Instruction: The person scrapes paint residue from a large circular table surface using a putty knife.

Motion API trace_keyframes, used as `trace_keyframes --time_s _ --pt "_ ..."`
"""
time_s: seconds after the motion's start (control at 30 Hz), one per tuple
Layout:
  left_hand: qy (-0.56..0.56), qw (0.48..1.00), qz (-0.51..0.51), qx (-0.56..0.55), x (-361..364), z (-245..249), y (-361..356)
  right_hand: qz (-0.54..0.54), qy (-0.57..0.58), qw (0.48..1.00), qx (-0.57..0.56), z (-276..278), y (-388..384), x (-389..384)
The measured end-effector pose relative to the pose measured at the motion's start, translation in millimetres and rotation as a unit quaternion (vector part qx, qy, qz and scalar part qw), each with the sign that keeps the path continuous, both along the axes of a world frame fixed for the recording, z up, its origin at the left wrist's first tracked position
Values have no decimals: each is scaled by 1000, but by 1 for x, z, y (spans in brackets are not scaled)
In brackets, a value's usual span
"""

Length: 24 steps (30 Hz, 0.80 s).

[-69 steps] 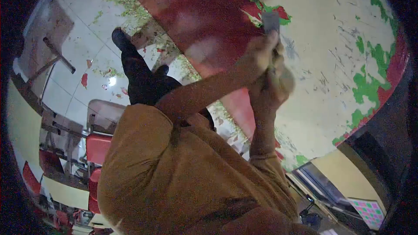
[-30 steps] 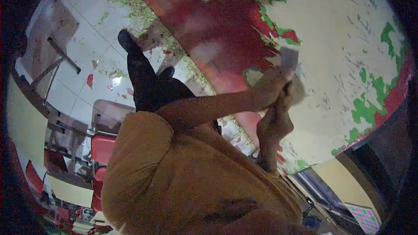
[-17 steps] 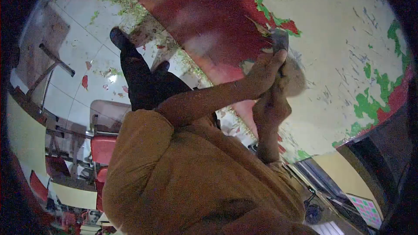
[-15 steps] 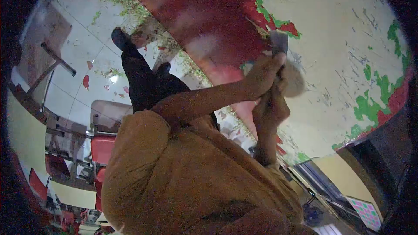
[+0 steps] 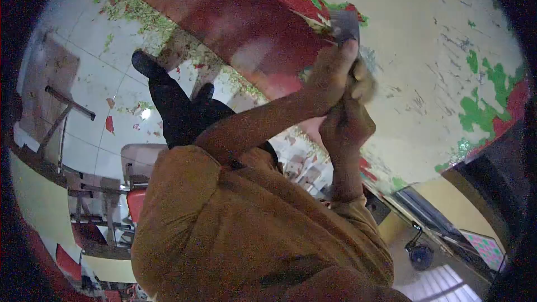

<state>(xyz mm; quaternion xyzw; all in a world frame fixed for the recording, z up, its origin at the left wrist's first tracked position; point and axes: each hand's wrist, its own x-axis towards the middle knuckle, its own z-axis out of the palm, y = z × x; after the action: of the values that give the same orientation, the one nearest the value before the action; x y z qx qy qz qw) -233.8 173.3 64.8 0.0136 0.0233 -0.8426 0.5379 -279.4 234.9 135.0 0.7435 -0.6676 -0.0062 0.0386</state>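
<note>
A scraper with a flat grey blade (image 5: pixel 345 24) lies against the painted surface (image 5: pixel 411 61), by the edge of the red and green paint patches. My left hand (image 5: pixel 331 74) is closed round it, the thumb stretched along the base of the blade. Below that, my right hand (image 5: pixel 345 127) is closed at the lower end of the tool, close against the left one. The handle is mostly hidden by the fingers. Beside the blade, ragged red paint (image 5: pixel 240 28) meets the cream area.
Paint flakes (image 5: pixel 134 14) litter the tiled floor (image 5: pixel 84 128) along the surface's edge. My dark-clad leg (image 5: pixel 173 106) stretches across the floor. Chairs, one with a red seat (image 5: pixel 135 204), stand at left. A round dark blue object (image 5: pixel 420 256) sits at lower right.
The view has turned and shifted slightly. Both hands and the scraper appear farther up, with the blade slightly higher against the red and green patch. The grip looks the same.
</note>
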Motion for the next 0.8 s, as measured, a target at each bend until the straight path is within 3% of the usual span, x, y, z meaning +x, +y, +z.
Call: trace_keyframes --time_s 0.07,0.17,0.2,0.33,0.43,0.47,0.57,0.6,0.73,0.8 --pt "30 999 -12 2 8 -3 -3 20 57 998 36 2 -1 3" --pt "47 996 -49 -51 -7 3 11 2 -18 999 -49 2 8 7" --pt "-33 998 -8 -44 -7 4 8 0 -28 998 -57 2 8 10" --pt "3 999 -32 -26 8 4 4 -10 20 1000 -19 -2 13 1" --pt "11 999 -49 13 3 18 12 7 -56 996 -68 3 11 -2" --pt "33 998 -45 11 2 12 6 27 23 998 -53 3 6 -1" --pt "69 996 -47 15 0 -4 -7 62 -59 995 -41 -10 -9 -6" --pt "59 997 -54 16 5 -3 -3 25 3 1000 0 -4 -7 0" --pt "25 999 -44 0 10 5 -3 -71 -15 996 -55 4 4 23" --pt "30 999 -37 6 12 3 -4 -56 12 998 -20 1 3 19"
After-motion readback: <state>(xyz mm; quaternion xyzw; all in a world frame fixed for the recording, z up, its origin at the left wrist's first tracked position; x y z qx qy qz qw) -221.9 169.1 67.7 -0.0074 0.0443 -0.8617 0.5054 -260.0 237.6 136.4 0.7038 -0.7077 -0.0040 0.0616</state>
